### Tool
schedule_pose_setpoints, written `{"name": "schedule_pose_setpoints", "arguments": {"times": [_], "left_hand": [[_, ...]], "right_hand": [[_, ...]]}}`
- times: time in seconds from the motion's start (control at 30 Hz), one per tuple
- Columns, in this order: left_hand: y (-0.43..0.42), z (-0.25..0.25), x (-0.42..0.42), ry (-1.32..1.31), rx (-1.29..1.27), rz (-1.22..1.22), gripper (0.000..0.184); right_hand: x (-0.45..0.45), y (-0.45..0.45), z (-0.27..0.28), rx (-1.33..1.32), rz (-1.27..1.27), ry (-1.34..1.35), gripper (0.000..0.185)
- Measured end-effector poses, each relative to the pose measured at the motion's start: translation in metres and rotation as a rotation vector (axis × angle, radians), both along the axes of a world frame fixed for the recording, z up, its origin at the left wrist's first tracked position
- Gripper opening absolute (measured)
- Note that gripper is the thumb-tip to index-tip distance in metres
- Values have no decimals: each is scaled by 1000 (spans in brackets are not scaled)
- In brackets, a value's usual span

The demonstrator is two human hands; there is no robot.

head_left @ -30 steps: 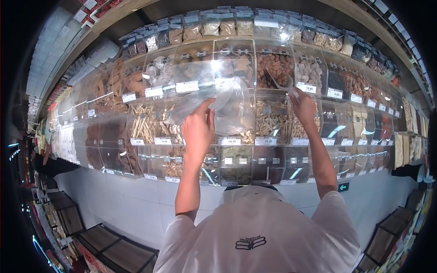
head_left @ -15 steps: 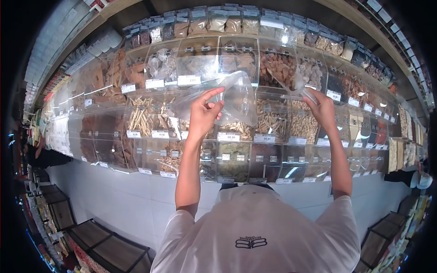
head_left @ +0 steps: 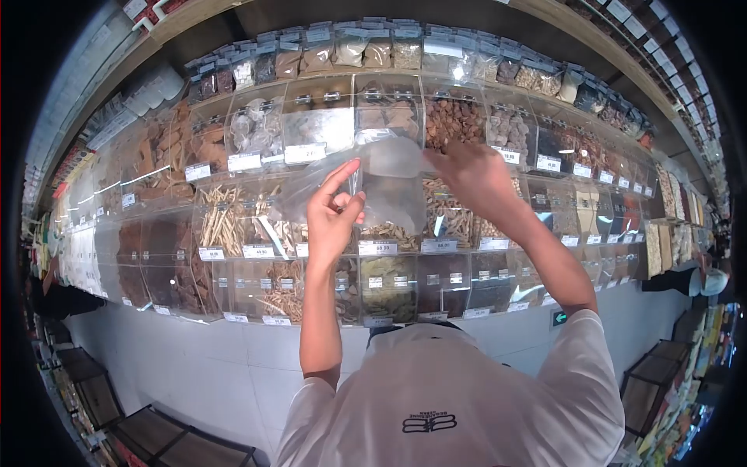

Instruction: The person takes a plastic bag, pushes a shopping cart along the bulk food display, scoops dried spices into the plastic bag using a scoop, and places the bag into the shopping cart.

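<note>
My left hand (head_left: 331, 222) pinches the edge of a clear plastic bag (head_left: 299, 198), which hangs spread in front of the middle bins. My right hand (head_left: 478, 179), smeared by motion, reaches in from the right with its fingers curled. A translucent rounded scoop (head_left: 393, 158) extends left from those fingers, over the upper part of the bag. Whether anything lies in the scoop or bag I cannot make out. Just behind the right hand is a clear bin of reddish-brown dried pieces (head_left: 454, 121). Below the bag sits a bin of pale dried slices (head_left: 389, 232).
Tiers of clear lidded bins with price labels (head_left: 378, 247) curve around me. Packed bags (head_left: 350, 51) line the top shelf. Dark-framed racks (head_left: 179, 440) stand behind me on the pale floor (head_left: 210, 354). A person in dark clothing (head_left: 74, 292) is at far left.
My right hand has swung left with the scoop, from the bins at right to the bag. My left hand still holds the bag. The view has shifted slightly.
</note>
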State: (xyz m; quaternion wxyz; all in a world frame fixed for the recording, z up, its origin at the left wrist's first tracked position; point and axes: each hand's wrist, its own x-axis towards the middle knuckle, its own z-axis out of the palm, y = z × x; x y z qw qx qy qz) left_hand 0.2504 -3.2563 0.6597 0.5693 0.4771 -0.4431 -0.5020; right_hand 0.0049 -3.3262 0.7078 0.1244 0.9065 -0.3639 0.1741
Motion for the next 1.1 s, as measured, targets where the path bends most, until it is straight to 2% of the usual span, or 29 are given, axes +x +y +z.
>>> {"name": "schedule_pose_setpoints", "arguments": {"times": [0.1, 0.13, 0.27, 0.47, 0.57, 0.7, 0.77, 0.8, 0.87, 1.07, 1.1], "left_hand": [[5, -1, 8, 20, -3, -8, 52], [6, -2, 10, 22, 3, 1, 52], [5, -2, 11, 30, 21, -15, 51], [-3, -11, 6, 47, 35, -40, 51], [1, -9, 5, 95, 75, -30, 49], [3, -13, 7, 125, 112, -51, 48], [5, -13, 5, 159, 134, -55, 48], [5, -14, 3, 180, 134, -57, 48], [3, -13, 0, 233, 85, -41, 48], [2, -23, -2, 192, 143, -40, 49], [3, -21, -4, 206, 130, -25, 49]], "right_hand": [[-58, 1, 18, 230, -288, -21, 34], [-77, -5, 16, 220, -334, -8, 31], [-128, -46, 5, 325, -575, 347, 30], [-114, -103, -8, 514, -583, 415, 37], [-99, -116, -4, 605, -664, 387, 37], [-105, -99, -12, 588, -650, 284, 37], [-130, -97, -50, 655, -624, 165, 37], [-139, -92, -84, 507, -534, 91, 35], [-104, -79, -86, 420, -798, 45, 35], [-91, -59, -90, 430, -846, -36, 38], [-99, -61, -104, 474, -850, -180, 38]]}}
